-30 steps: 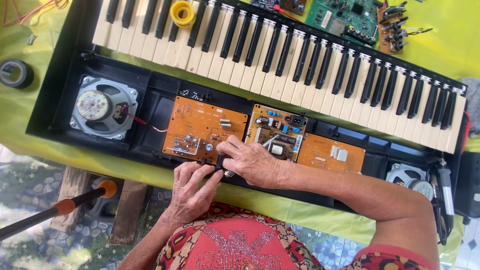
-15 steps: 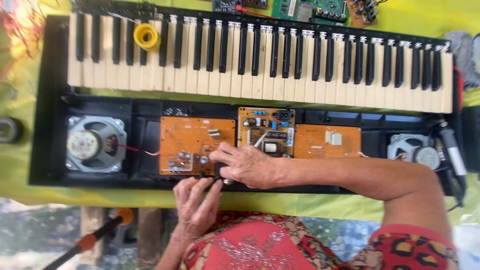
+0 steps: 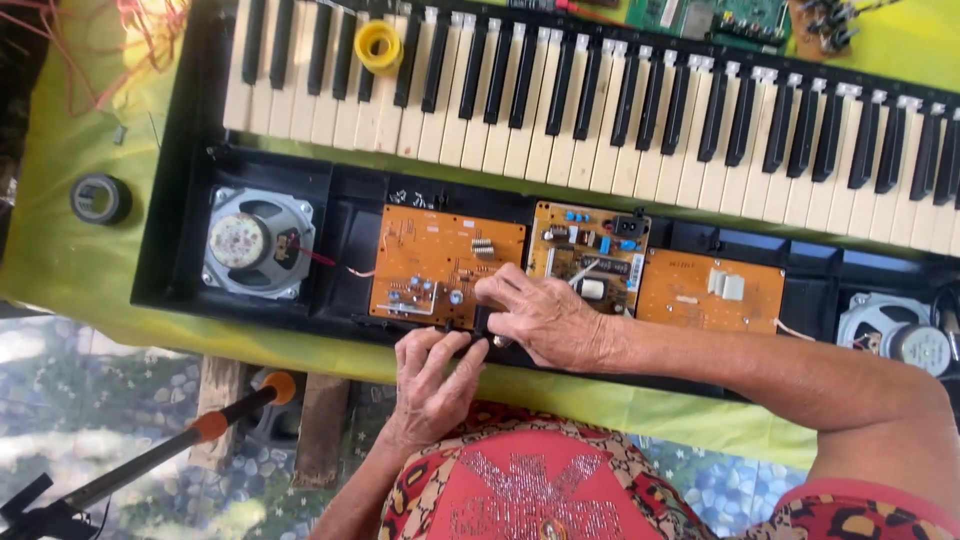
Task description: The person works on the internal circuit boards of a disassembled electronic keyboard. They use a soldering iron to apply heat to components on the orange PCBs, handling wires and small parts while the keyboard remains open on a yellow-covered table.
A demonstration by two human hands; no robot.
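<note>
Two hands (image 3: 490, 345) at orange circuit board (image 3: 440, 262)

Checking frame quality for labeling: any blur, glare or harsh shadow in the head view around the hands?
Head view: even daylight, sharp on both hands, left hand and right hand, at the orange circuit board; no glare on the keys; only soft shadow inside the black case; ground below the table slightly soft.
</note>
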